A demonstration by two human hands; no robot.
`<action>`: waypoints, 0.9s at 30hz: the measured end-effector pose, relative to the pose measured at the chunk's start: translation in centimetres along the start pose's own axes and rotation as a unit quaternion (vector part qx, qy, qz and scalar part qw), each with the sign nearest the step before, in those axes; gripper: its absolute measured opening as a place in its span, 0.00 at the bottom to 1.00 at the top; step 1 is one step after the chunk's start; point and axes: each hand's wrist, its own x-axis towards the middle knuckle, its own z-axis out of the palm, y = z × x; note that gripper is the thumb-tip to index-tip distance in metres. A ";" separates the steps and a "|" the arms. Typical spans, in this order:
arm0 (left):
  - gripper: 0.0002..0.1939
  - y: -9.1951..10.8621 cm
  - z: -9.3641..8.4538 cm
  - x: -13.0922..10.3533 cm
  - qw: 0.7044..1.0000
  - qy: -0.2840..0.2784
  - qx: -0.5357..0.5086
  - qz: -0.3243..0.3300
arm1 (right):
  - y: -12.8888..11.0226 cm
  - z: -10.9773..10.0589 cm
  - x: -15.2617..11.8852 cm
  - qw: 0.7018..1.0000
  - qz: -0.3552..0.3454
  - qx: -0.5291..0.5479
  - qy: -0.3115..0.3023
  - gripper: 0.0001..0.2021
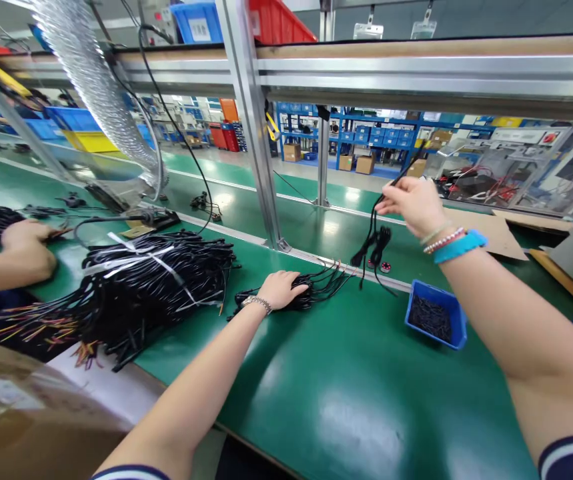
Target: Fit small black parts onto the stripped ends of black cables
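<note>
My left hand (pixel 281 290) lies on a small pile of black cables (pixel 302 293) on the green tabletop (pixel 336 387); its fingers rest over the pile, and whether they grip any cable is hard to see. Raised at the right, my right hand (pixel 411 203) pinches a black cable (pixel 372 227) between thumb and fingers. That cable hangs down with a folded, bundled part near the table's back edge. Below my right wrist stands a blue bin (pixel 436 313) holding small dark pieces.
A large tied bundle of black cables (pixel 156 280) lies left of my left hand. Another person's hand (pixel 29 243) is at the far left. A metal post (pixel 253 127) rises behind the table. Cardboard (pixel 481 233) lies at the right, a box (pixel 31 413) at lower left.
</note>
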 end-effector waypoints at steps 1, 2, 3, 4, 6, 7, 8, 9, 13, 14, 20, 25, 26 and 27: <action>0.28 -0.4 0.3 0.2 1.000 -0.014 0.013 0.000 | 0.5 -0.6 1.6 0.999 -0.012 0.014 0.033 0.06; 0.29 -0.6 0.5 0.4 0.999 -0.025 0.023 0.002 | 1.3 -1.5 2.9 0.997 -0.018 0.027 0.065 0.06; 0.31 -0.8 0.4 0.5 0.999 -0.034 0.030 0.005 | 2.4 -2.5 4.0 0.995 -0.009 0.038 0.097 0.05; 0.32 -0.9 0.3 0.6 0.998 -0.044 0.036 0.008 | 3.8 -3.7 4.9 0.991 0.013 0.046 0.124 0.05; 0.35 -1.2 -0.3 0.8 0.997 -0.071 0.034 0.009 | 7.4 -6.1 5.5 0.980 0.094 0.052 0.168 0.04; 0.35 -1.4 -0.5 0.9 0.996 -0.089 0.024 0.008 | 9.5 -7.4 5.4 0.974 0.135 0.050 0.176 0.04; 0.35 -1.7 -0.7 1.1 0.994 -0.107 0.010 0.006 | 11.7 -8.6 5.0 0.967 0.171 0.047 0.183 0.04; 0.34 -1.9 -0.9 1.3 0.992 -0.124 -0.008 0.004 | 13.9 -9.8 4.5 0.959 0.210 0.043 0.187 0.05; 0.28 -2.4 -1.1 2.3 0.986 -0.155 -0.055 0.016 | 20.9 -14.2 2.2 0.916 0.340 0.011 0.212 0.06; 0.26 -2.3 -1.1 2.4 0.986 -0.156 -0.055 0.019 | 22.0 -15.0 1.7 0.906 0.365 0.003 0.213 0.06; 0.18 1.2 -1.9 -0.5 0.992 -0.071 0.098 0.040 | 22.7 -17.5 -1.4 0.881 0.452 -0.034 0.137 0.06; 0.17 5.3 -0.4 -8.4 0.974 0.034 0.158 0.156 | 18.4 -16.4 -4.1 0.926 0.364 -0.072 0.063 0.03; 0.18 5.9 0.2 -10.1 0.972 0.051 0.167 0.156 | 17.5 -16.1 -4.7 0.936 0.333 -0.112 0.031 0.04; 0.20 6.4 0.8 -11.6 0.971 0.063 0.174 0.154 | 16.7 -15.7 -5.4 0.938 0.301 -0.169 -0.021 0.06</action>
